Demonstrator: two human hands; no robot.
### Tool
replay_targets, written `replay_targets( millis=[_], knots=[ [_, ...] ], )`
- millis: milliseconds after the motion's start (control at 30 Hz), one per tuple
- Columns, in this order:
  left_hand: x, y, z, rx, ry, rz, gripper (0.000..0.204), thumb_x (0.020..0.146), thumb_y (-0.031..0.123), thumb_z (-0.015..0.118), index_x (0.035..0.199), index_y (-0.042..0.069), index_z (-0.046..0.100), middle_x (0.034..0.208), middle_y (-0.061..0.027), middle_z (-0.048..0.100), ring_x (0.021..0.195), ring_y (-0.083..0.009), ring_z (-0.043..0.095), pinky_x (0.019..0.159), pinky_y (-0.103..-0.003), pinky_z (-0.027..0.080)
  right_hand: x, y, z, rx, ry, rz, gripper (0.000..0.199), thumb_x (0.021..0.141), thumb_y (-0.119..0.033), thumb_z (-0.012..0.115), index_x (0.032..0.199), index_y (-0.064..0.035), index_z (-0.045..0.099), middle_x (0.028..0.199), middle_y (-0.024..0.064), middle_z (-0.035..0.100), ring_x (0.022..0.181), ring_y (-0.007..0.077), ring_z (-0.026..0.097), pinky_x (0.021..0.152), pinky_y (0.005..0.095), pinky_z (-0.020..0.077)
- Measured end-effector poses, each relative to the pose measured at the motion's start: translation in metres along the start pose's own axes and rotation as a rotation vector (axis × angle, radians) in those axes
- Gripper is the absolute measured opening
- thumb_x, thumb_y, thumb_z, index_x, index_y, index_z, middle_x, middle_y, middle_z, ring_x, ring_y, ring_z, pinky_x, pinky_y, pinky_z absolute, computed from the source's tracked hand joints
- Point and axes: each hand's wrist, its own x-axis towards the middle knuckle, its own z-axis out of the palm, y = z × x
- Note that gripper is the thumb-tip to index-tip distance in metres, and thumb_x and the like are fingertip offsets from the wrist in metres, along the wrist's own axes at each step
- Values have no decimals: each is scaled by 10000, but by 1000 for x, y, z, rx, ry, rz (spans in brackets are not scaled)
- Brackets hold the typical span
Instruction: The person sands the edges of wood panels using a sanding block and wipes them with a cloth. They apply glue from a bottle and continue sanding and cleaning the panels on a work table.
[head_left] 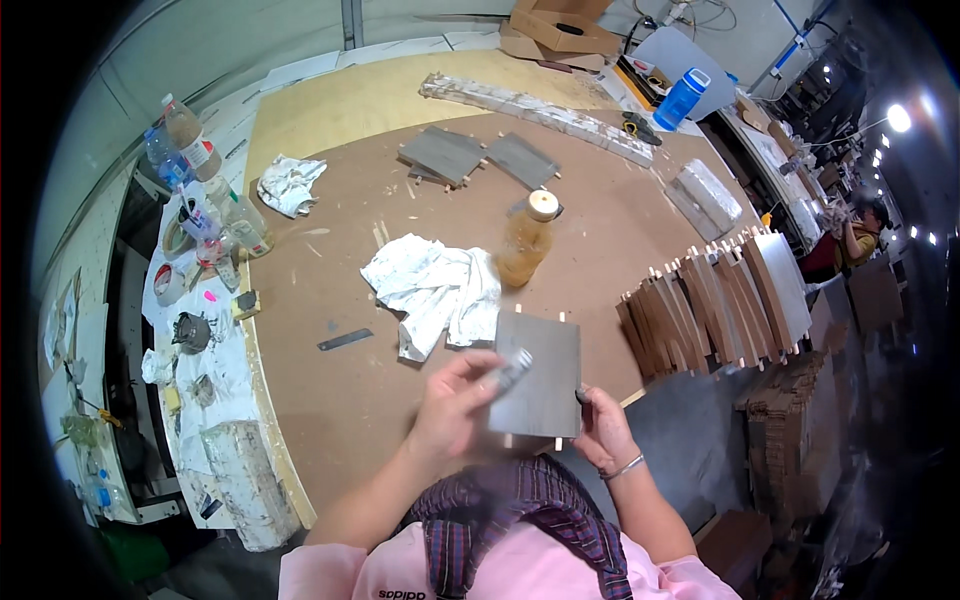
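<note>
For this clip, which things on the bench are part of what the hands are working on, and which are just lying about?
In hand:
- dark wood panel, held by the right hand
- small pale tool, blurred, in the left hand
- probably the amber bottle and white rag just beyond

Lying about:
- row of panels standing on edge
- blue bottle
- two grey panels
- crumpled cloth

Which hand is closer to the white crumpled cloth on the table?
Left. The left hand is just below the cloth; the right hand is farther, beyond the dark panel.
</note>
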Motion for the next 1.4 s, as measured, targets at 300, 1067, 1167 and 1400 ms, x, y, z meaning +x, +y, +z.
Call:
replay_targets(
  millis=[300,1067,1167,1400],
  knots=[
    [-16,20,-12,428,32,144,340,828,66,694,1138,-45,611,1082,-111,639,1039,-204,607,929,-332,492,-6,8,-11,-169,47,-144,382,840,21,499,1216,31,567,1094,106,654,968,167,639,866,288,520],
    [4,50,11,1535,-240,966,317,637,12,759,942,88,717,961,-99,655,817,-283,604,673,-365,508,-15,15,-17,-360,60,-158,263,940,-79,561,1163,59,586,1077,104,665,925,151,636,837,286,517],
    [9,57,6,1564,-136,995,323,641,-2,745,950,89,717,974,-104,654,820,-288,606,678,-371,507,-11,16,-16,-374,32,-185,264,936,-74,559,1164,57,581,1071,103,664,926,150,633,844,289,515],
    [8,56,2,1527,-155,989,283,647,-30,750,910,66,707,995,-123,652,832,-297,593,676,-388,493,-9,13,-6,-384,31,-181,279,924,-58,549,1174,64,573,1086,104,656,950,153,626,873,289,501]
  ],
)
